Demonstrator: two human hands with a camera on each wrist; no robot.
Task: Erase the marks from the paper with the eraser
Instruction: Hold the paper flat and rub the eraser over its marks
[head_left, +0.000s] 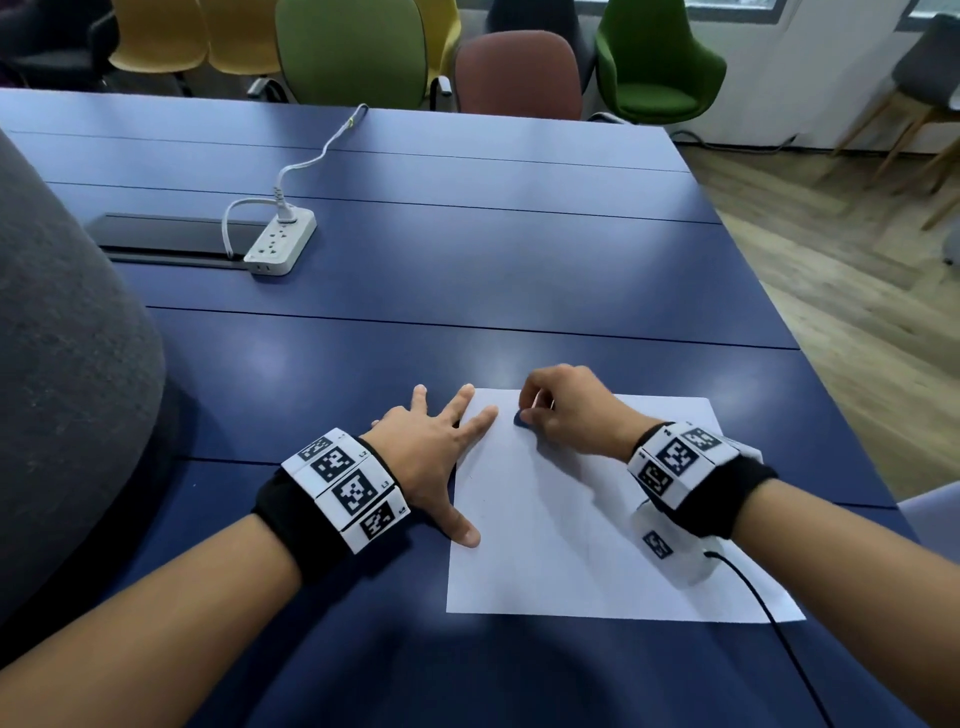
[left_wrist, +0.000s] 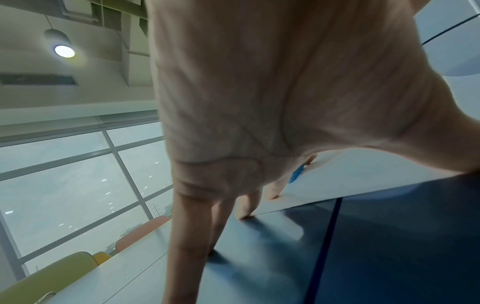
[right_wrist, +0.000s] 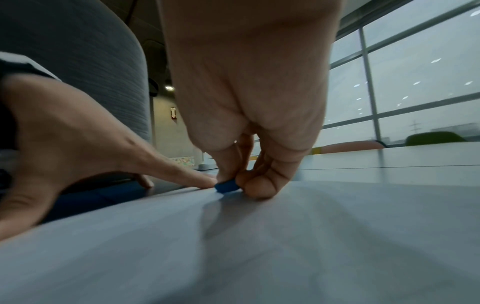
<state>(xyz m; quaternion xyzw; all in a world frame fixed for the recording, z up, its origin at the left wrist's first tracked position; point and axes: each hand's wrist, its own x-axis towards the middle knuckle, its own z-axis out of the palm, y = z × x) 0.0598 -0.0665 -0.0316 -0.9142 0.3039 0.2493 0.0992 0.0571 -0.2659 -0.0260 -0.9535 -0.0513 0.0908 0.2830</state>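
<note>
1 sheet of paper (head_left: 582, 519) lies on the table (head_left: 467, 260). The right hand (head_left: 566, 410) pinches 1 blue eraser (head_left: 521, 420) against it; the left hand (head_left: 434, 457), fingers spread flat, presses its edge.

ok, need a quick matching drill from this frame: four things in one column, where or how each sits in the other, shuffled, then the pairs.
1. eraser
2. left hand
3. paper
4. power strip

A. lies flat on the near table
B. spread, pressing the paper's left edge
C. far left on the table, cord plugged in
D. pinched by the right hand near the paper's far-left corner

Pairs: 1-D, 2-B, 3-A, 4-C
</note>
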